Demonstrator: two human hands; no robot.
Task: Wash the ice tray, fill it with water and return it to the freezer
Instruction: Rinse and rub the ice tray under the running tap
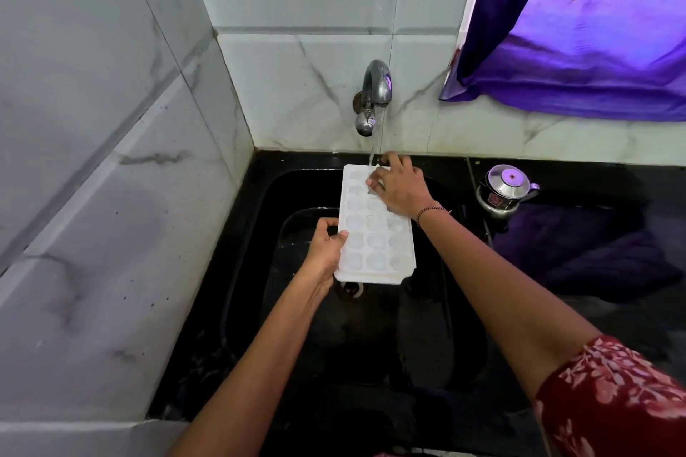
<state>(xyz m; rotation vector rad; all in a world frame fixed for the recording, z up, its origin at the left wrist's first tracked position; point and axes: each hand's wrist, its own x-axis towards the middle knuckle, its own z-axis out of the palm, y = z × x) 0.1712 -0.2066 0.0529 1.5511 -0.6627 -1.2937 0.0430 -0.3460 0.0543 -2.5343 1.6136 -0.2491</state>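
A white ice tray (375,245) with several round cups is held over the black sink (260,271), its far end under the running water. My left hand (326,245) grips the tray's left edge, thumb on top. My right hand (399,185) lies on the tray's far end, fingers spread over the cups where the stream lands. The metal tap (375,93) on the tiled wall pours a thin stream onto the tray.
A small steel pot with a lid (505,189) stands on the black counter to the right of the sink. A purple curtain (579,22) hangs at the upper right. Marble-pattern tiles (92,159) close off the left side. The sink drain (350,289) shows below the tray.
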